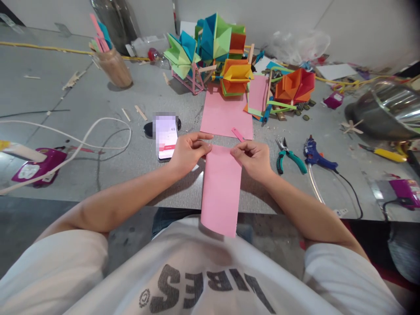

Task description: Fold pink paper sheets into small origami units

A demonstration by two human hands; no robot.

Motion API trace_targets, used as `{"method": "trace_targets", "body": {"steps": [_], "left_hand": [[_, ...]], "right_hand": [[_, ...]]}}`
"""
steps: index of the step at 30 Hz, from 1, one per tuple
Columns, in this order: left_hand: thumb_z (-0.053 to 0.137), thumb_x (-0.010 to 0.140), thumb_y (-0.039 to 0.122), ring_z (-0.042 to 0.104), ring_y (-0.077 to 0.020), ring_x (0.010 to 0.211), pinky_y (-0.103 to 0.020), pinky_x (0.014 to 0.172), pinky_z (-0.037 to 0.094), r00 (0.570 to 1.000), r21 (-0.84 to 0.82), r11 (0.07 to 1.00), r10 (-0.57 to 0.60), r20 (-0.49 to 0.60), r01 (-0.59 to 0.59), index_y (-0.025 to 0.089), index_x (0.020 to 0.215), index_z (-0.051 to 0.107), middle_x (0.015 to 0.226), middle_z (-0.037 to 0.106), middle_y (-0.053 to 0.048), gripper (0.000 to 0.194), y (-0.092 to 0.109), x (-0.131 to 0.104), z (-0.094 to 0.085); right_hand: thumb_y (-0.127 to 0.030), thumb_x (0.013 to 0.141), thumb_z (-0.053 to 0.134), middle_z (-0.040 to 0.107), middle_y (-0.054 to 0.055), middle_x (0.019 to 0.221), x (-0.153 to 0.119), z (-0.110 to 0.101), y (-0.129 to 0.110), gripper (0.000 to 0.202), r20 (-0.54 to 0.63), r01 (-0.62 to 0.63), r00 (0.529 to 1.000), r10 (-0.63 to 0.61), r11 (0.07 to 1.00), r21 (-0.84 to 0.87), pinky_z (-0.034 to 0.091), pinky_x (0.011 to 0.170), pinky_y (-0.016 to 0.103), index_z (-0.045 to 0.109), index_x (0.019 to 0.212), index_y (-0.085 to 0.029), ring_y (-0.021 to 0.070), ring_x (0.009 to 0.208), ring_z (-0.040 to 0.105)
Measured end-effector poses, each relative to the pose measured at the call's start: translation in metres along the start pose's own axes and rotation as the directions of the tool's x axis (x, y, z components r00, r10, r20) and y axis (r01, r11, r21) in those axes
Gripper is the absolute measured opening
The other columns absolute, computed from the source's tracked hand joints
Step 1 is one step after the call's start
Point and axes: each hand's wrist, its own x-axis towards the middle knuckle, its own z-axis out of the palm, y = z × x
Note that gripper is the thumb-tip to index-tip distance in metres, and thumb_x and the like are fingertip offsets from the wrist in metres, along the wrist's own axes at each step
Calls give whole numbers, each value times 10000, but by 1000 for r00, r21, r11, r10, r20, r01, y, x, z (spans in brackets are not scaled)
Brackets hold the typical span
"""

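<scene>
Pink paper: lying lengthwise between my hands, it is resting partly on the counter, its lower end sticking out past the near edge. Left side is curving like a soft fold; I'm judging this as lining-up or folding work.
Left grip: I'm pinching the top-left corner with the left grip, thumb and forefinger closing on the paper.
Right grip: I'm pinching near the top-right corner with the right grip, the other fingers curling in.
Top edge: I'm wanting both pinches working level, light tension only. Pulling harder would be risking a skew or a wrinkle.
Side edges: I'm wanting layers matching at the corners before any creasing. Pressing early would be locking in a crooked line.
Left curve: flattening works best going from a matched corner along the length, one finger anchoring, another sliding.
Lower end: this part is hanging without support, so it's likely drifting or bending. Sliding the paper fully onto the counter would be giving a firmer base.
Pink sheet: the larger sheet is lying just beyond; I'm minding the top edge, avoiding catching it.
Phone: it is sitting beside the left grip; I'm leaving elbow and wrist room.
Pliers, glue gun: pliers and glue gun are lying right of the right grip, away from the folding area.
</scene>
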Motion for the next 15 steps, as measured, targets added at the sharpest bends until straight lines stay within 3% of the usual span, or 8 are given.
{"method": "trace_targets", "body": {"steps": [5,9,12,15], "left_hand": [[985,712,436,612,-115,619,-270,598,532,987,-47,987,-150,54,153,159,889,794,717,702,-2,380,-4,-1,3],[986,714,439,602,-115,631,-277,618,537,985,-55,984,-165,44,167,176,773,752,708,669,4,356,-7,1,1],[941,756,422,587,-123,635,-281,613,504,992,109,986,-124,-6,124,171,738,761,693,671,-8,309,-4,6,-5],[902,806,432,553,-120,612,-275,584,425,995,335,940,-83,61,58,159,726,783,667,677,-18,309,-1,8,-9]], "right_hand": [[-526,834,862,653,6,637,3,-1,1,325,-82,13,996,-14,1000,-18,384,535,303,776,745,-226,144,594,495],[-535,831,868,634,4,635,7,-1,5,340,-44,-26,999,26,1000,-4,390,544,310,764,741,-224,147,603,495],[-543,842,866,640,5,649,9,-2,8,352,30,-71,997,71,997,17,411,561,316,761,752,-219,146,616,507],[-532,835,887,727,27,737,12,-4,8,346,217,-126,969,121,992,8,460,603,312,796,823,-199,148,660,580]]}}
